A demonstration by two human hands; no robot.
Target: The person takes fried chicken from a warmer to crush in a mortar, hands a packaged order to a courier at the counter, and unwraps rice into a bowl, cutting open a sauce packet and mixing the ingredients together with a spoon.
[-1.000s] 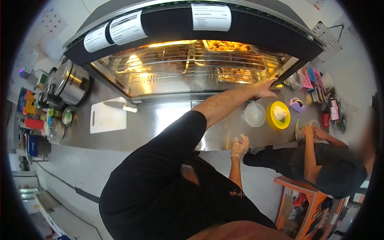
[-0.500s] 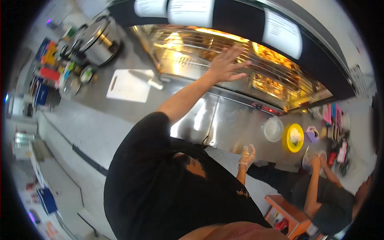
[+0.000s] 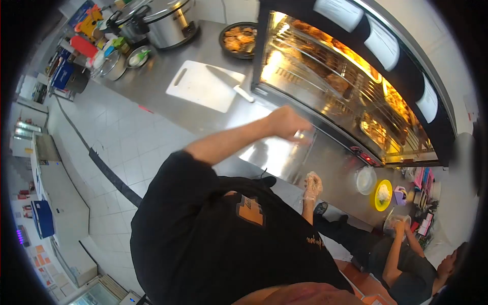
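My bare left hand (image 3: 288, 124) is over the steel counter (image 3: 203, 119), just in front of the lit glass cabinet (image 3: 310, 109). Its fingers are curled and partly blurred; I cannot make out anything in them. A knife (image 3: 244, 94) lies on the white cutting board (image 3: 195, 91) to its left. My right hand (image 3: 312, 185), in a clear plastic glove, is at the counter's front edge with fingers bent inward; whether it holds anything is hidden. Trays of browned food (image 3: 375, 131) sit on racks inside the cabinet.
A dark pan of food (image 3: 239, 39) and a large steel cooker (image 3: 170, 25) stand at the back left. To the right are a clear bowl (image 3: 365, 180) and a yellow plate (image 3: 383, 195) with white food. A co-worker (image 3: 401, 262) has both hands at another bowl (image 3: 395, 222).
My left hand has drawn back from the cabinet glass and its spread fingers have curled. My right hand's fingers have bent inward. The view has shifted, bringing the dark pan into sight.
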